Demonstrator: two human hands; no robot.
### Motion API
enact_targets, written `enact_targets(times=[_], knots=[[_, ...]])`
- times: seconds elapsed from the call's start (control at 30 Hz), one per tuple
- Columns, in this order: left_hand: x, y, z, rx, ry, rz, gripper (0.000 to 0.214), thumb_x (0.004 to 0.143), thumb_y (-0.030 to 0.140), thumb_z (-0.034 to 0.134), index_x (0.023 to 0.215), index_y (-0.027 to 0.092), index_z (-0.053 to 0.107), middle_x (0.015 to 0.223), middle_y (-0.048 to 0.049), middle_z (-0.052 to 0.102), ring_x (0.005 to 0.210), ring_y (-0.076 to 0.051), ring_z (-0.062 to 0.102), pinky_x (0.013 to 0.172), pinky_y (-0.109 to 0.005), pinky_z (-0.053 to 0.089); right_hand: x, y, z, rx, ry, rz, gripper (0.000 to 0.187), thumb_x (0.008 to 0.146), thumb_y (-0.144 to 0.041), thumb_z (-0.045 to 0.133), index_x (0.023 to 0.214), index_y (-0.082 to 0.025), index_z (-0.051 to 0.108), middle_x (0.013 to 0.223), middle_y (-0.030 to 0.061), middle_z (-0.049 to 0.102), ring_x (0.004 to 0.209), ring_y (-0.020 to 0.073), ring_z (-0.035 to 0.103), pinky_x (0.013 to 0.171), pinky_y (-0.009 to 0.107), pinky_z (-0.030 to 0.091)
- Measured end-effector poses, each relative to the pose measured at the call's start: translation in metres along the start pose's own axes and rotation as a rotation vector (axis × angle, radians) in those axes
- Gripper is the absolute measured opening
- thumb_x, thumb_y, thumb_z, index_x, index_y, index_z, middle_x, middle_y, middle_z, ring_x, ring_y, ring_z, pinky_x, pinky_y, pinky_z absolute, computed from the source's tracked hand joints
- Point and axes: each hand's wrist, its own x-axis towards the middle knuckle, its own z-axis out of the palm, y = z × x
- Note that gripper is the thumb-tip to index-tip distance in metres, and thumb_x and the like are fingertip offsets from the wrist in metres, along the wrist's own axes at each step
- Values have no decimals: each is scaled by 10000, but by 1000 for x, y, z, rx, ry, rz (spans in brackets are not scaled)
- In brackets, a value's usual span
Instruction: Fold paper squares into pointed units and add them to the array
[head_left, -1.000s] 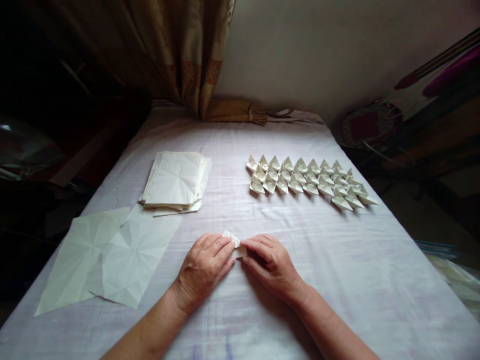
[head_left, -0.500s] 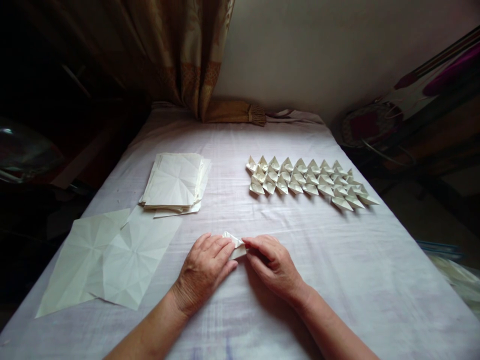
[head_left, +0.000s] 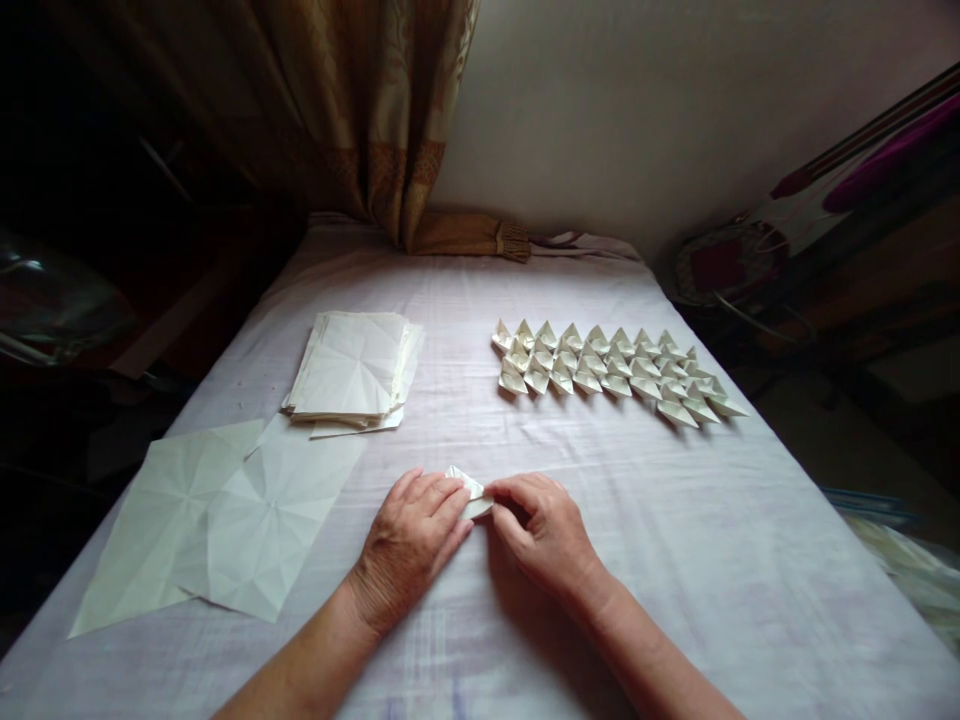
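A small piece of folded white paper [head_left: 478,508] lies low over the cloth between my two hands, its pointed upper end showing beyond my left fingertips. My left hand [head_left: 411,530] rests across it, fingers close together on top and thumb at the near side. At its right end, my right hand [head_left: 546,522] pinches the edge between thumb and forefinger. Part of the paper is hidden under the fingers. Farther off to the right stand several rows of folded paper boats [head_left: 616,385], set close together.
A stack of creased paper sheets [head_left: 352,365] sits to the left beyond my hands. Two loose creased sheets [head_left: 255,525] overlap nearer on the left. Pale cloth [head_left: 675,560] covers the table. A brown curtain [head_left: 382,120] hangs onto its far edge.
The near flap of the folded paper now looks curved and narrower, where it was flatter before. Both hands keep their place, with the right fingers shifting slightly. The view has tilted a little.
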Motion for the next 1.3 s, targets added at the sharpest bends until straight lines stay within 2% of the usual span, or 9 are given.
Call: enact_targets(times=[0.1,0.23,0.4,0.53,0.7,0.93,1.1,1.3], knots=[[0,0,0,0,-7,-5,249,930,247,523,1146,179,626,1114,-73,701,1055,-224,622,1003,-434,429,2,1,0,-51,-14,-4,200,749,-111,589,847,-252,691,775,-4,705,733,179,618,702,305,423],[0,0,0,-19,-24,-17,259,920,252,541,1155,184,624,1118,-67,699,1062,-226,619,1009,-437,422,1,5,1,-140,-23,-138,214,794,-139,653,956,-267,705,848,12,686,782,175,595,726,300,402],[-4,-1,-2,-39,-12,-33,221,918,280,562,1103,197,649,1129,-58,693,1071,-236,600,1005,-424,419,-1,10,3,-185,20,-249,132,867,-182,642,906,-275,726,823,16,665,752,159,559,707,285,383],[-8,-3,-9,-31,8,-44,196,926,236,538,1065,196,669,1044,-64,690,992,-217,597,916,-365,454,-1,12,5,-154,34,-215,111,859,-189,655,880,-268,730,820,16,661,763,163,562,712,291,376],[-13,-5,-15,4,-12,-65,189,937,216,516,1035,218,678,927,-39,683,890,-195,587,836,-336,443,2,10,3,-153,-27,-160,88,862,-212,653,832,-256,723,821,8,662,761,158,565,713,296,353],[-14,-6,-19,36,-65,-212,196,956,247,483,842,213,638,787,-22,633,798,-197,549,784,-341,400,14,-1,-2,-263,-92,-90,182,891,-253,593,725,-197,644,785,25,638,732,163,541,715,308,324],[-9,-3,-15,92,-104,-312,190,945,262,485,808,198,601,842,-50,619,853,-235,531,816,-385,406,15,-8,6,-367,-36,-95,197,902,-247,547,719,-192,595,791,38,613,758,188,510,724,324,315],[-3,-1,-9,129,-100,-346,151,912,224,501,806,197,604,1014,-86,635,976,-255,541,884,-416,428,14,-11,13,-393,36,-73,201,900,-233,526,709,-191,574,801,47,606,782,198,500,749,342,317]])
